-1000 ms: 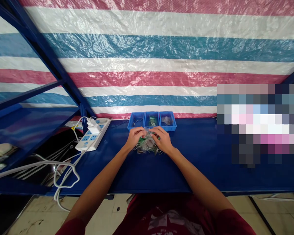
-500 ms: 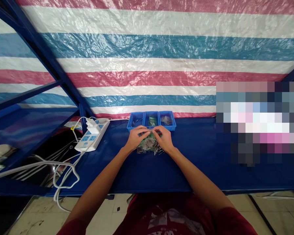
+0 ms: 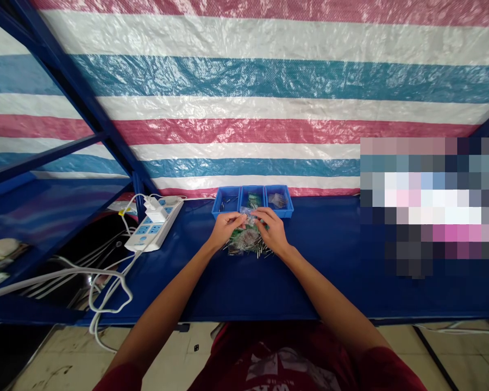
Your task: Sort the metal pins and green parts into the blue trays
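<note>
Over a mixed pile on the blue table, my left hand (image 3: 227,230) pinches a small clear plastic bag (image 3: 246,213) between thumb and fingertips. My right hand (image 3: 273,230) is at the bag's other side, its thumb and bent fingers closed on the edge. What the bag contains is too small to make out. Below both hands lie clear packets (image 3: 246,239), green pieces and a bunch of thin metal rods (image 3: 261,248). My hands cover part of this pile.
Three joined blue bins (image 3: 252,202) stand behind the pile, holding thin metal pieces, green pieces and clear packets. A white power strip (image 3: 154,225) with a plugged charger and loose white cables (image 3: 110,271) lies left. A blue frame post (image 3: 81,103) rises there. The right side is blurred out.
The clear bag shows more plainly between my hands now. My right fingers have straightened a little and shifted slightly across it. The pile and bins look the same.
</note>
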`<action>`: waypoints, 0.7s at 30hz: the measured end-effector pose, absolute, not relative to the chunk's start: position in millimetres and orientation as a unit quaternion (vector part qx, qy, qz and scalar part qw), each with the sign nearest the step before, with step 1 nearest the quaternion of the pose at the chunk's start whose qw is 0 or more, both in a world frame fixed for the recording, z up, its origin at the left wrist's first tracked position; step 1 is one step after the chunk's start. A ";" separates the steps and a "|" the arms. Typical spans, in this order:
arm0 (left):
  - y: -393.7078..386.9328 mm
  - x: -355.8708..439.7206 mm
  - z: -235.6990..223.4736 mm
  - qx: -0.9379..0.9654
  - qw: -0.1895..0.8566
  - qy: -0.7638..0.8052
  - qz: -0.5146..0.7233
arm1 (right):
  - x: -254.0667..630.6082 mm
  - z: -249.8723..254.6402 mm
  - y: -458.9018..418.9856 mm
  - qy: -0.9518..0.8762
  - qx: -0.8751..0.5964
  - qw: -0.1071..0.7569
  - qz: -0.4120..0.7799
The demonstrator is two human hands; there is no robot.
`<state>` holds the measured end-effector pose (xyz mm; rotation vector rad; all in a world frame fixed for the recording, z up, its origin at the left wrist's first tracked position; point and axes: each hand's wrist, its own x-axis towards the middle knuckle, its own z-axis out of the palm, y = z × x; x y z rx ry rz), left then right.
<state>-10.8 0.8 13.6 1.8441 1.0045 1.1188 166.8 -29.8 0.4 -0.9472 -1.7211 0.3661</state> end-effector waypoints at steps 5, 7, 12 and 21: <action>0.1 -10.2 14.4 0.715 0.314 0.395 0.484 | 166.1 -1.1 -28.1 -0.702 -0.427 0.545 0.167; -2.0 -9.5 15.4 0.740 0.285 0.375 0.480 | 166.2 -1.9 -27.3 -0.695 -0.432 0.544 0.184; -5.2 -7.3 13.5 0.749 0.288 0.380 0.461 | 166.9 -1.9 -28.5 -0.684 -0.433 0.541 0.229; -3.0 -8.2 19.0 0.709 0.406 0.353 0.457 | 167.5 -0.3 -28.3 -0.714 -0.403 0.546 0.172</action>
